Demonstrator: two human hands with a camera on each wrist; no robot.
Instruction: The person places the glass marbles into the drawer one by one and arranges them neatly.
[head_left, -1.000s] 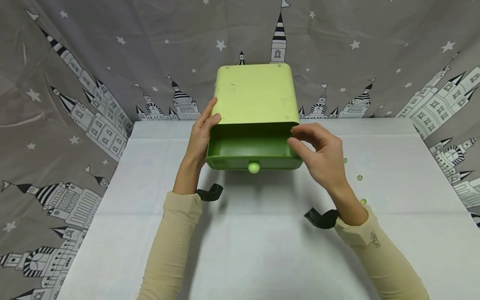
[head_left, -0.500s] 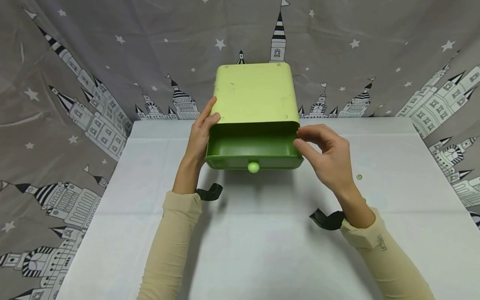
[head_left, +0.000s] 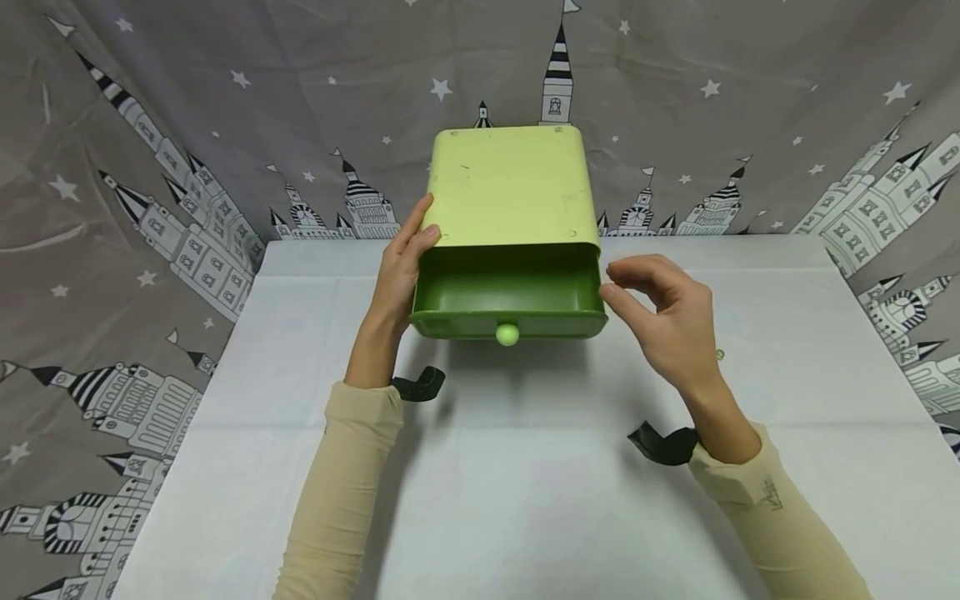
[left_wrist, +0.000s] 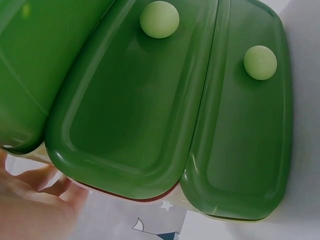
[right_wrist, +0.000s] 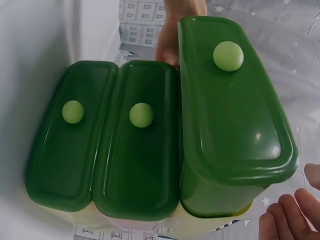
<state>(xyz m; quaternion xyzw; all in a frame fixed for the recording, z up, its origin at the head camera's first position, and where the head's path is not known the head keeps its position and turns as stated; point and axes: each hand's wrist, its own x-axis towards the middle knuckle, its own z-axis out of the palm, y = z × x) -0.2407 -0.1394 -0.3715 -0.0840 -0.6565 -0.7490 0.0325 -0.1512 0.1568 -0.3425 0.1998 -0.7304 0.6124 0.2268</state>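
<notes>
"While a left hand [head_left: 397, 279] rests, fingers extended, against the side of a green cabinet [head_left: 510, 187], a right hand [head_left: 671, 321] hangs just off the opposite side, over a white table [head_left: 525, 500]."

"Is the right hand carrying anything?"

"Nothing shows in it. Thumb and fingers bend loosely, tips apart. The left hand is not wrapped round anything; its thumb lies along the cabinet's near edge."

"And the top drawer [head_left: 510, 292]?"

"It stands pulled out between the two hands, its rim near the right thumb. Whether thumb and rim touch cannot be told."

"How far along is the work?"

"Opening the top drawer looks done. Under it, the middle drawer [left_wrist: 130, 105] and bottom drawer [left_wrist: 240, 135] are shut, pictured from the left wrist."

"What appears left?"

"One small green disc [head_left: 720, 354] lies on the table just beyond the right wrist, so any gathering of such pieces would seem unfinished. The top drawer, too, has not been pushed back in."

"Any contents?"

"None can be made out in the part between the hands; the rear is hidden under the cabinet's top, so no count is possible."
</notes>
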